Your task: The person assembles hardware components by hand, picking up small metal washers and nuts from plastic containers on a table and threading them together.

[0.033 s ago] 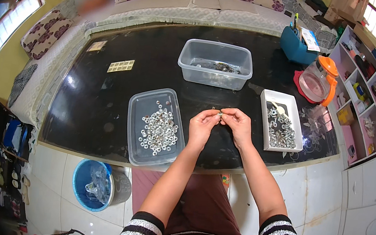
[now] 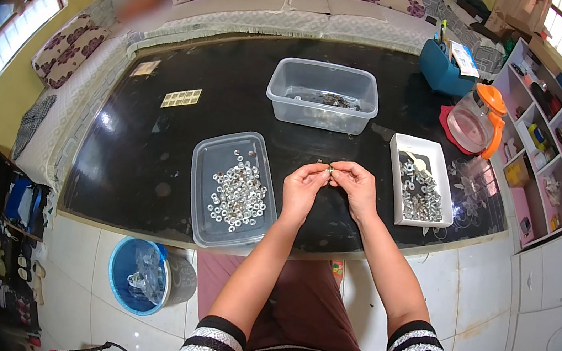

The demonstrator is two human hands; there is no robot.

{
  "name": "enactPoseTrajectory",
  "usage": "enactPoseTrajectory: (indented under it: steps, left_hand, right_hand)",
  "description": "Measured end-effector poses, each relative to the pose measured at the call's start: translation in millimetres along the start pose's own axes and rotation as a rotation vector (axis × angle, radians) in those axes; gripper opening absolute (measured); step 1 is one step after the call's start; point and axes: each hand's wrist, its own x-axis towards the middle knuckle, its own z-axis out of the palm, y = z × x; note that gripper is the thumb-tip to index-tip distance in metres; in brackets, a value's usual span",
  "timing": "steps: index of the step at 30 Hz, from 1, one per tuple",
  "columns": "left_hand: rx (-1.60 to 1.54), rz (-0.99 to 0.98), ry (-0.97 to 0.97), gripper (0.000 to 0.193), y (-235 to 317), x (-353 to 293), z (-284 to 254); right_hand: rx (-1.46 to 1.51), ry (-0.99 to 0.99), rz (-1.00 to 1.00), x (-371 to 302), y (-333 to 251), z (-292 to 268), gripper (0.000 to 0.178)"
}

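My left hand [image 2: 301, 189] and my right hand [image 2: 355, 192] meet over the near middle of the black table. Thumbs and fingertips of both pinch a small silvery metal piece [image 2: 329, 171], perhaps a fastener; its exact kind is too small to tell. Left of my hands lies a shallow clear plastic lid [image 2: 208, 165] with a pile of ring-shaped metal nuts or washers [image 2: 238, 195] on it. To the right, a white open box [image 2: 395, 181] holds a heap of small metal parts [image 2: 425, 199] and a pale spoon-like piece [image 2: 418, 163].
Beyond my hands stands a clear plastic tub [image 2: 320, 114] with small dark pieces inside. An orange-lidded glass jug [image 2: 471, 123] and a teal holder [image 2: 441, 70] stand at the far right. A cream card [image 2: 181, 98] lies far left. Below the table edge is a blue-rimmed bucket [image 2: 115, 274].
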Motion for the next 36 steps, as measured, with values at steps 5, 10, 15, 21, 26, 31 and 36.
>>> enactPoseTrajectory:
  steps: [5,10,15,21,26,31,36]
  left_hand:
    - [-0.03,0.001,-0.004,0.017,0,0,1]
    - [0.011,-0.015,0.005,0.017,1,0,1]
    - [0.046,0.023,-0.009,0.017,2,-1,2]
    - [0.051,-0.035,-0.038,0.017,3,-1,0]
    - [0.028,-0.05,-0.077,0.018,6,-2,0]
    - [0.011,-0.06,-0.075,0.019,6,-1,1]
    - [0.044,-0.072,-0.032,0.018,4,1,-1]
  right_hand:
    - [-0.012,-0.008,0.027,2,5,-3,0.011]
    - [-0.125,0.03,0.002,3,9,-2,0.011]
    - [-0.324,0.076,-0.011,1,5,3,0.02]
    - [-0.541,-0.005,0.012,3,11,-3,0.034]
    - [-0.466,0.031,-0.005,2,8,1,0.034]
    - [-0.421,0.045,-0.01,-2,2,4,0.029]
    - [-0.498,0.009,-0.195,-1,9,2,0.023]
